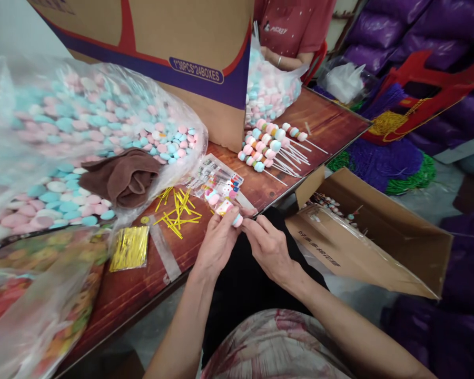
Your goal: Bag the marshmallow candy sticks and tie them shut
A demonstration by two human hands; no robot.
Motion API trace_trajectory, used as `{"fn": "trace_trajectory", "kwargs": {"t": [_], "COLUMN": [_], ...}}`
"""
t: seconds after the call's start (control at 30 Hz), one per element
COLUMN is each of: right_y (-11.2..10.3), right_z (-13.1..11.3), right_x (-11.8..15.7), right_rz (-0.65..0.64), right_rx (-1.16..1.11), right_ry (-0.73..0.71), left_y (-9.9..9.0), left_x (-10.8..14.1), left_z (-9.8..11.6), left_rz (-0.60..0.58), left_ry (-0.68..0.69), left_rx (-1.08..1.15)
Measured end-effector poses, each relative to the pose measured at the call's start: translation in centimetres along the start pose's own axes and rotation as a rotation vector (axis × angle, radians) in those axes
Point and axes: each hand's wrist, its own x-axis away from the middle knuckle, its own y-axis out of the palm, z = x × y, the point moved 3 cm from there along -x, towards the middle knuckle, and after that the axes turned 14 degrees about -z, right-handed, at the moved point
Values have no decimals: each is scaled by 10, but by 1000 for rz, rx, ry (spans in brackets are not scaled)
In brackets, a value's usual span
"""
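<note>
Scanning from the left, we see a clear bag of marshmallows [102, 121], a brown cloth [120, 179] lying on it, then loose gold ties [177, 215]. Our left hand [217, 245] clamps thumb and fingers on a wrapped marshmallow skewer [223, 207] near the edge of the table [114, 295]. We judge it light, soft and easily dented, its film slick; a gentle hold around the middle suits it. Our right hand [272, 249] has fingertips together at its lower end; we cannot tell whether they pinch stick or film. Farther right lie unwrapped skewers [266, 142] and an open carton [332, 247].
</note>
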Motion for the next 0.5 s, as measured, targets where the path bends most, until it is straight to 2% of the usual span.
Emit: {"fn": "trace_trajectory", "kwargs": {"t": [0.1,0.2,0.33,0.5], "right_y": [-6,-11,-13,-13], "right_z": [1,7,8,6], "right_x": [-4,-5,-4,-1], "right_rz": [14,-13,-45,-73], "right_rx": [-283,-444,-409,-191], "right_ry": [33,106,90,-4], "left_y": [-2,-10,-17,-23], "left_x": [1,-2,-9,-13], "left_z": [4,13,24,25], "left_rz": [-9,72,181,250], "left_ry": [-38,-38,99,207], "left_rx": [20,26,43,46]}}
